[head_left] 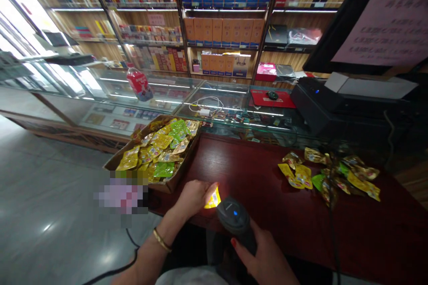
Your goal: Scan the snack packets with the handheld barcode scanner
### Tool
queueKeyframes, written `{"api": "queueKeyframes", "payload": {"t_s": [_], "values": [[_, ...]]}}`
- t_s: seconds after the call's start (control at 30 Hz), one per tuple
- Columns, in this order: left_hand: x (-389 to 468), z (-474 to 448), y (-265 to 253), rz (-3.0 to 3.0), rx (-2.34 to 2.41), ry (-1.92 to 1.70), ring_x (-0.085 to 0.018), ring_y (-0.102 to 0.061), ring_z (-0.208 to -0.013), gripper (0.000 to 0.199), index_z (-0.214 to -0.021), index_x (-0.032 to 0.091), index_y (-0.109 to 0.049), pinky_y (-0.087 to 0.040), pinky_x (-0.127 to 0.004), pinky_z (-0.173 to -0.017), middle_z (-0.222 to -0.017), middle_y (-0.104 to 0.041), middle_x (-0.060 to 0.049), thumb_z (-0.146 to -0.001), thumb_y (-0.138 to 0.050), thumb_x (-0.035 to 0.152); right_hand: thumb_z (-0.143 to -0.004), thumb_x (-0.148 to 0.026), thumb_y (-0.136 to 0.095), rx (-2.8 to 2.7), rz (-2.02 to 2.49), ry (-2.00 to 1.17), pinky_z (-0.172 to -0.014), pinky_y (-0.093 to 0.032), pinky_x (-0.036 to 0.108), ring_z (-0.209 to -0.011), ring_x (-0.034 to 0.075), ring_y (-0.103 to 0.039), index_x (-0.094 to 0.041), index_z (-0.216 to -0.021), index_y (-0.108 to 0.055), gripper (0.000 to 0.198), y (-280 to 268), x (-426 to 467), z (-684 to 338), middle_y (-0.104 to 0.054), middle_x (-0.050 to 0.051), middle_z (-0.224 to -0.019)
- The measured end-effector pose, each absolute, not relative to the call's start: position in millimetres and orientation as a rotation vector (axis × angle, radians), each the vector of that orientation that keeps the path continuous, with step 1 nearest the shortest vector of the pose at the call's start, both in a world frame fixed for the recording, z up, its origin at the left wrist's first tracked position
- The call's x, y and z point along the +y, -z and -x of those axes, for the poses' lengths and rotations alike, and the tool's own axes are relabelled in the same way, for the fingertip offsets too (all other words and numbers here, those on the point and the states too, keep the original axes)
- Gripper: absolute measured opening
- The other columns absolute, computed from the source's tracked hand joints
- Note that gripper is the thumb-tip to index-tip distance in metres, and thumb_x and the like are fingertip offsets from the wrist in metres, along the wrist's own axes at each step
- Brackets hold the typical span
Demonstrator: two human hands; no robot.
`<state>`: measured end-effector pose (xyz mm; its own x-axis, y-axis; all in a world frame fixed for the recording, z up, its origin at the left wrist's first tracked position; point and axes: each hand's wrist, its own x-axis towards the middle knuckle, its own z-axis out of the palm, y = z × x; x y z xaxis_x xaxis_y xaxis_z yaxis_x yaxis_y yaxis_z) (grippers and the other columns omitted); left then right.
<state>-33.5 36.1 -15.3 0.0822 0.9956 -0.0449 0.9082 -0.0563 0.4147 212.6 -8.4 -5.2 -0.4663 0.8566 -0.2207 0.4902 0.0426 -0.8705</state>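
Step in hand: scanning. Left hand (194, 196) pinches yellow snack packet (213, 199) on the red counter (254, 187), just right of cardboard box (174, 182). Right hand (264, 258) grips barcode scanner (234, 219), aimed at packet. Next likely needs steady alignment.

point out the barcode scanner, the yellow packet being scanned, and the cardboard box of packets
barcode scanner (234, 218), head view, on top of its dark head.
yellow packet (214, 199), head view, on its lit face beside the left hand's fingertips.
cardboard box (174, 181), head view, on its near side wall.
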Motion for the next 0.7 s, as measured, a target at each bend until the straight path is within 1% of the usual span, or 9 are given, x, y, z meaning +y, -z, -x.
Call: {"api": "queueKeyframes", "payload": {"t_s": [0.07, 0.13, 0.3, 0.43, 0.5, 0.57, 0.63, 0.7], "values": [[41.3, 40.6, 6.4, -2.173, 1.775, -0.204, -0.017, -0.062, -0.052, 0.068, -0.065, 0.017, -0.071, -0.029, -0.026, -0.051, -0.058, -0.070, -0.009, -0.103, -0.026, 0.050, -0.081, -0.032, -0.063, -2.047, 1.309, -1.381, -0.070, -0.051, 0.028, -0.081, 0.026, -0.074, -0.022, -0.108, -0.072, 0.030, 4.8, -8.1, -217.0, -0.079, 0.007, -0.088], [46.1, 46.4, -0.1, -2.294, 1.677, -0.095, -0.020, -0.066, -0.054, 0.071, -0.065, 0.016, -0.073, -0.033, -0.028, -0.052, -0.060, -0.072, -0.012, -0.103, -0.023, 0.049, -0.079, -0.029, -0.064, -2.099, 1.271, -1.402, -0.069, -0.051, 0.028, -0.077, 0.025, -0.074, -0.023, -0.102, -0.075, 0.026, 4.2, -8.9, -220.9, -0.080, 0.006, -0.085], [54.7, 49.7, -4.3, -2.456, 1.537, 0.009, -0.024, -0.070, -0.060, 0.066, -0.072, 0.015, -0.078, -0.042, -0.031, -0.057, -0.067, -0.075, -0.017, -0.102, -0.029, 0.047, -0.080, -0.026, -0.062, -2.142, 1.189, -1.491, -0.067, -0.050, 0.026, -0.077, 0.025, -0.075, -0.022, -0.101, -0.075, 0.025, 0.5, -10.1, -223.3, -0.080, 0.004, -0.083], [57.5, 48.0, -4.8, -2.379, 1.532, 0.051, -0.026, -0.070, -0.061, 0.070, -0.066, 0.017, -0.077, -0.046, -0.032, -0.059, -0.065, -0.075, -0.017, -0.099, -0.029, 0.056, -0.081, -0.024, -0.061, -2.159, 1.189, -1.510, -0.068, -0.050, 0.026, -0.078, 0.025, -0.075, -0.022, -0.099, -0.074, 0.022, -6.0, -7.9, -221.5, -0.080, 0.004, -0.085], [58.7, 46.9, -4.9, -2.292, 1.544, -0.016, -0.026, -0.070, -0.062, 0.070, -0.062, 0.018, -0.075, -0.046, -0.031, -0.061, -0.063, -0.074, -0.016, -0.097, -0.032, 0.060, -0.079, -0.022, -0.061, -2.124, 1.168, -1.522, -0.070, -0.051, 0.026, -0.078, 0.024, -0.073, -0.021, -0.097, -0.074, 0.022, -6.5, -8.6, -222.3, -0.079, 0.003, -0.086], [61.4, 43.6, -2.9, -2.145, 1.615, -0.163, -0.025, -0.069, -0.062, 0.067, -0.060, 0.018, -0.072, -0.045, -0.030, -0.062, -0.062, -0.072, -0.014, -0.096, -0.033, 0.060, -0.078, -0.023, -0.064, -2.045, 1.176, -1.522, -0.069, -0.051, 0.026, -0.075, 0.023, -0.071, -0.020, -0.095, -0.074, 0.020, 0.0, -11.5, -224.8, -0.078, 0.003, -0.085], [67.5, 35.2, 3.3, -1.897, 1.656, -0.380, -0.022, -0.067, -0.063, 0.059, -0.067, 0.018, -0.070, -0.045, -0.029, -0.062, -0.064, -0.072, -0.009, -0.096, -0.036, 0.057, -0.079, -0.032, -0.067, -1.837, 1.265, -1.505, -0.060, -0.051, 0.026, -0.063, 0.020, -0.067, -0.018, -0.089, -0.073, 0.018, 15.7, -14.5, -228.8, -0.075, 0.003, -0.075], [78.2, 18.3, 14.7, -1.667, 1.600, -0.550, -0.019, -0.066, -0.065, 0.044, -0.081, 0.018, -0.069, -0.045, -0.026, -0.061, -0.071, -0.072, -0.005, -0.095, -0.041, 0.049, -0.079, -0.047, -0.069, -1.516, 1.359, -1.471, -0.051, -0.049, 0.026, -0.050, 0.017, -0.061, -0.017, -0.080, -0.070, 0.030, 38.0, -14.9, -234.6, -0.068, 0.002, -0.062]]}}
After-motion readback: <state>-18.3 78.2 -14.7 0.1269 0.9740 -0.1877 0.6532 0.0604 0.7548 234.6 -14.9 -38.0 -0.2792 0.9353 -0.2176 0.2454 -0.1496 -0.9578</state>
